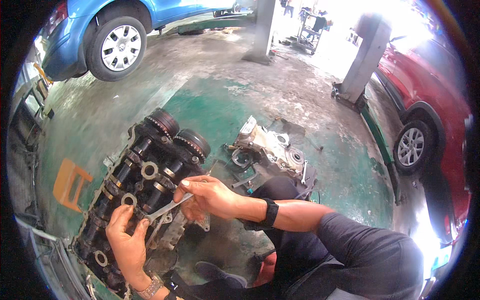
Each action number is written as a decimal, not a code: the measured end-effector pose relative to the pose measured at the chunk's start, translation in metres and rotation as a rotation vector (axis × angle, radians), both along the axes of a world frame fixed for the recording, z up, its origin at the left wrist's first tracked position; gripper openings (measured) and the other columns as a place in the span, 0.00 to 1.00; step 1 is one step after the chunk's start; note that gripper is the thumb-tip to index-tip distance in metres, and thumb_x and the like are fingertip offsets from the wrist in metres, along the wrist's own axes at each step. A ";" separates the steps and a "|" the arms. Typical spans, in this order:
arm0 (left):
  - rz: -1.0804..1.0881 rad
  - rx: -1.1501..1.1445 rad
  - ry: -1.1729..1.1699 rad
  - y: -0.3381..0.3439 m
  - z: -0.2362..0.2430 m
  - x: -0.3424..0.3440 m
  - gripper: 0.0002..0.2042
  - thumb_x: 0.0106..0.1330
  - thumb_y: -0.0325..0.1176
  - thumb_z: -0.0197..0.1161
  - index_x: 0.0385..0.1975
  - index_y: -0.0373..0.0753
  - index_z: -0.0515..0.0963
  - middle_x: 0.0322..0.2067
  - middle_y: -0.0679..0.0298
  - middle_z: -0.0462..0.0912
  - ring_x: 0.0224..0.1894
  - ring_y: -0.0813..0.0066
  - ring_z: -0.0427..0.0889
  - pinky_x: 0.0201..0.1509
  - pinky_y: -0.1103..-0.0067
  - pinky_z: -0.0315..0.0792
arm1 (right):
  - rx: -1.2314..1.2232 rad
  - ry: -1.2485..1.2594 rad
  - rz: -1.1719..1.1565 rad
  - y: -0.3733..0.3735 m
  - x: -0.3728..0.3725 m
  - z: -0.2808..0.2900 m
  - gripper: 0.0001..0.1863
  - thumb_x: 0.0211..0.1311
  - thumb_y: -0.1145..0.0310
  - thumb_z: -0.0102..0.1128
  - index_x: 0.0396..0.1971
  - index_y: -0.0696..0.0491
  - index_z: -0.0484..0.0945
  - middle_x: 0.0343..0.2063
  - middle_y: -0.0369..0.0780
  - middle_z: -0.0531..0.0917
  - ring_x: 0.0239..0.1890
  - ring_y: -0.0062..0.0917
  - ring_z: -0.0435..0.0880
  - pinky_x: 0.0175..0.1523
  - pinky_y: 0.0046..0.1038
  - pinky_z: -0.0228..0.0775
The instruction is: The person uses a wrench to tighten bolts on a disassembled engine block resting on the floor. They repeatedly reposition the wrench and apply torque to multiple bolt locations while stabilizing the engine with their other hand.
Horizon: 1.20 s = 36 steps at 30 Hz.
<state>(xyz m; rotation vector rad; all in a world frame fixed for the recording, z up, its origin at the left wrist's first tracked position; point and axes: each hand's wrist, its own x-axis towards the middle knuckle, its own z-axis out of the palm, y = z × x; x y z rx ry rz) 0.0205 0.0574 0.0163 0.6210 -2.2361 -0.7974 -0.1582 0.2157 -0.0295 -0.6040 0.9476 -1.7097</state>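
In my right hand (209,197) is a combination wrench (172,206), gripped near its upper end and slanting down to the left over an engine's cylinder head (131,167). The wrench's lower end reaches the thumb of my left hand (129,245). The fingers and thumb of that hand are spread apart over the head; whether the thumb presses on the wrench is hard to tell. Two dark camshafts run along the head, each ending in a toothed sprocket: one far sprocket (162,121) and one nearer sprocket (194,143). Whatever fastener lies under the wrench's lower end is hidden.
A silver engine cover (272,145) lies on the green floor to the right, with another wrench (304,171) on it. An orange stool (71,185) stands at the left. A blue car (165,10), lift posts (367,60) and a red car (430,75) surround the bay.
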 end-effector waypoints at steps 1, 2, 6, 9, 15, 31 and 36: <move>-0.015 0.001 0.003 0.000 0.001 -0.001 0.20 0.48 0.15 0.71 0.44 0.23 0.79 0.46 0.54 0.82 0.44 0.69 0.80 0.50 0.77 0.73 | 0.014 0.005 -0.013 0.000 0.001 -0.001 0.22 0.77 0.53 0.43 0.43 0.59 0.76 0.21 0.46 0.80 0.19 0.27 0.80 0.23 0.23 0.71; -0.029 0.001 0.007 -0.001 0.003 -0.002 0.20 0.48 0.15 0.71 0.44 0.23 0.79 0.46 0.54 0.81 0.45 0.68 0.80 0.51 0.77 0.73 | 0.007 0.015 -0.020 0.000 0.003 -0.001 0.22 0.77 0.53 0.43 0.43 0.58 0.76 0.21 0.46 0.80 0.19 0.27 0.80 0.23 0.23 0.72; -0.021 0.103 -0.078 -0.003 0.009 -0.001 0.19 0.48 0.13 0.69 0.43 0.21 0.78 0.47 0.53 0.80 0.47 0.67 0.80 0.56 0.77 0.72 | 0.007 -0.095 -0.020 0.003 0.011 -0.005 0.21 0.78 0.54 0.42 0.43 0.57 0.75 0.25 0.47 0.81 0.22 0.27 0.81 0.23 0.24 0.74; -0.020 0.141 -0.023 0.000 0.008 -0.002 0.19 0.48 0.12 0.68 0.43 0.21 0.78 0.47 0.53 0.80 0.48 0.67 0.80 0.57 0.77 0.72 | 0.004 -0.086 -0.018 0.005 0.014 -0.009 0.20 0.78 0.54 0.41 0.43 0.57 0.75 0.25 0.47 0.81 0.22 0.27 0.81 0.23 0.24 0.74; -0.012 0.145 -0.037 0.000 0.007 -0.004 0.19 0.48 0.13 0.69 0.43 0.21 0.78 0.46 0.53 0.81 0.48 0.66 0.80 0.57 0.76 0.72 | -0.023 -0.096 -0.037 0.006 0.016 -0.014 0.20 0.77 0.53 0.42 0.43 0.56 0.75 0.25 0.46 0.81 0.19 0.25 0.79 0.24 0.23 0.73; -0.018 0.102 -0.020 0.000 0.006 -0.002 0.18 0.47 0.13 0.69 0.41 0.23 0.79 0.43 0.55 0.82 0.41 0.71 0.79 0.48 0.78 0.73 | -0.072 -0.029 -0.065 0.006 0.020 -0.016 0.20 0.76 0.50 0.45 0.41 0.53 0.75 0.23 0.42 0.81 0.19 0.22 0.78 0.22 0.23 0.70; -0.019 0.085 -0.043 -0.001 0.008 -0.003 0.18 0.47 0.13 0.69 0.41 0.23 0.79 0.43 0.55 0.82 0.42 0.70 0.79 0.49 0.78 0.73 | -0.120 -0.033 -0.067 0.008 0.020 -0.017 0.20 0.76 0.51 0.46 0.39 0.56 0.73 0.25 0.45 0.82 0.19 0.23 0.80 0.22 0.21 0.72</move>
